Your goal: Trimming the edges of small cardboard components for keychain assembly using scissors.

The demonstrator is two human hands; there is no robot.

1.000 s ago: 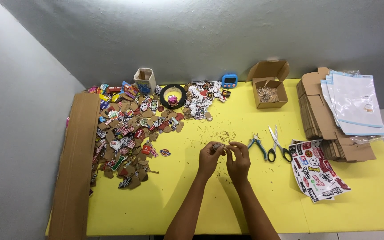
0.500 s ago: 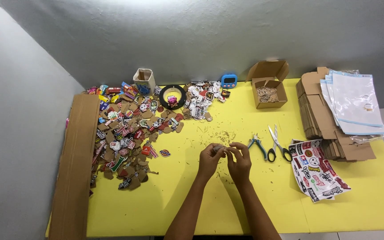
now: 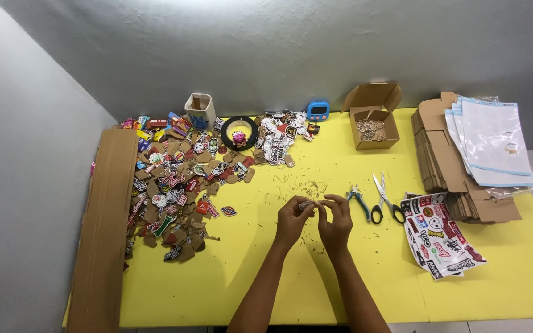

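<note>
A small pale piece (image 3: 306, 204), too small to be made out, is pinched between the fingertips of the left hand (image 3: 292, 221) and the right hand (image 3: 335, 222), which are held together just above the yellow table (image 3: 266, 277) near its middle; both hands are closed on it with fingers curled. Fine brown scraps (image 3: 306, 185) are scattered on the table just beyond the hands. Just to the right, small blue-handled pliers (image 3: 359, 200) and black-handled scissors (image 3: 385, 198) are laid side by side, and a sheet of printed stickers (image 3: 439, 234) is spread near them. To the left, a heap of cut-out stickers on cardboard backing (image 3: 180, 179) is spread beside a long cardboard strip (image 3: 103, 228). Farther back, a black tape roll (image 3: 239, 132), a small open cardboard box (image 3: 374, 120) and a blue timer (image 3: 318, 111) are set near the wall, and a stack of flat cardboard under white plastic bags (image 3: 482, 154) is seen at the far right.
</note>
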